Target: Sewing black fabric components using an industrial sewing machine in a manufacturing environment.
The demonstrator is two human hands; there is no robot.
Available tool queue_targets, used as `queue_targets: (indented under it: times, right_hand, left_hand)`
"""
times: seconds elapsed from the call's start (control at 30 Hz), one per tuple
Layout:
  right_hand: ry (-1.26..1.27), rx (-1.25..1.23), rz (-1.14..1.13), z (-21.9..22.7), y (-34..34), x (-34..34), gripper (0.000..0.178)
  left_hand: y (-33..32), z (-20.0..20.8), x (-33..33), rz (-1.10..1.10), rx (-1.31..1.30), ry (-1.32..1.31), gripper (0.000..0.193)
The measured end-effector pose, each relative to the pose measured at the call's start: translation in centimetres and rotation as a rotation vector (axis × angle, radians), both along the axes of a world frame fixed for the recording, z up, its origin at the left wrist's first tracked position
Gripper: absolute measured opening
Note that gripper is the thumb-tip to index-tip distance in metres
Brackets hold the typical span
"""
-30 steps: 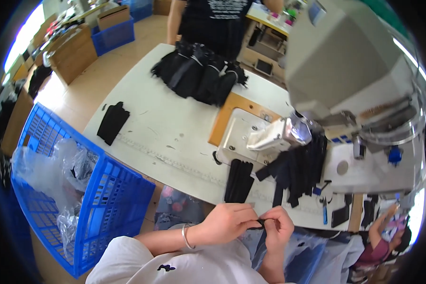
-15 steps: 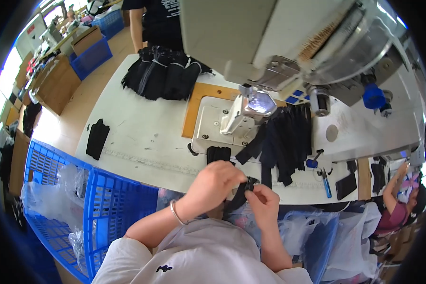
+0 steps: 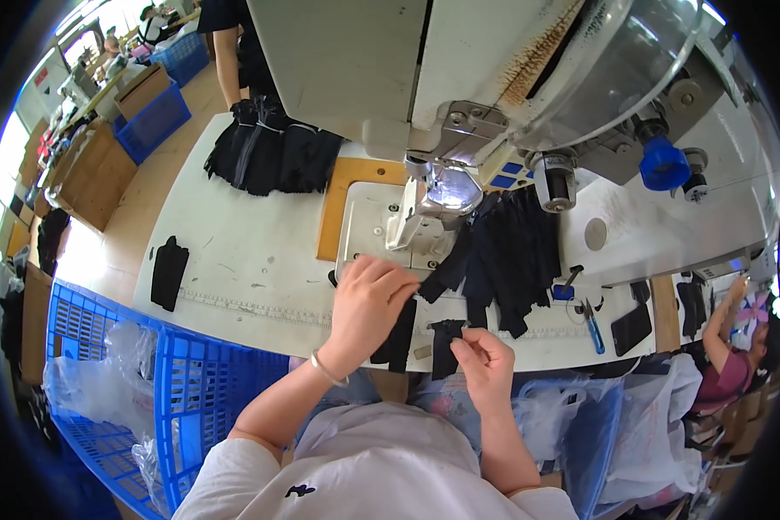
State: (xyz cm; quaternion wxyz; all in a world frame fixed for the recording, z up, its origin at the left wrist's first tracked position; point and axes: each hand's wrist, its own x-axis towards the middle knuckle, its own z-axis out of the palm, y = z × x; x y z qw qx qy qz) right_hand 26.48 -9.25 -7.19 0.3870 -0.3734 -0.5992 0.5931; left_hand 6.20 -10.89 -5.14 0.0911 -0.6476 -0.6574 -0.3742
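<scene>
My right hand (image 3: 484,360) pinches the edge of a short black fabric strip (image 3: 445,350) at the table's front edge. Farther left and higher, my left hand (image 3: 368,303) has its fingers drawn together, back of the hand upward. Its fingertips are beside the end of a dark strip at the pile; whether they grip anything is hidden. Another black strip (image 3: 398,340) hangs over the front edge, just right of that hand's wrist. A fanned pile of dark strips (image 3: 513,260) lies beyond my hands, right of the sewing machine's lit head (image 3: 449,186).
Tied black bundles (image 3: 273,156) lie at the table's back left, a small black stack (image 3: 170,273) at its left end. Blue-handled snips (image 3: 594,331) and a black phone-like slab (image 3: 632,330) lie right. Blue crates (image 3: 221,390) flank the table front; a co-worker (image 3: 728,368) sits far right.
My hands have moved apart: the left went up and left, off the strip both were at. The right keeps that strip, now flatter at the table edge. The view has shifted slightly.
</scene>
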Motion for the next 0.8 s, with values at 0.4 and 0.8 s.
queue_targets:
  times: [0.4, 0.8]
  right_hand:
    - [0.059, 0.055, -0.001, 2.4, 1.0, -3.7, 0.009]
    - [0.068, 0.126, 0.029, 3.2, 1.2, -4.0, 0.010]
  left_hand:
    - [-2.9, 2.1, 1.1, -0.386, -0.171, -1.498, 0.018]
    - [-2.9, 2.1, 1.5, -0.392, -0.118, -1.496, 0.019]
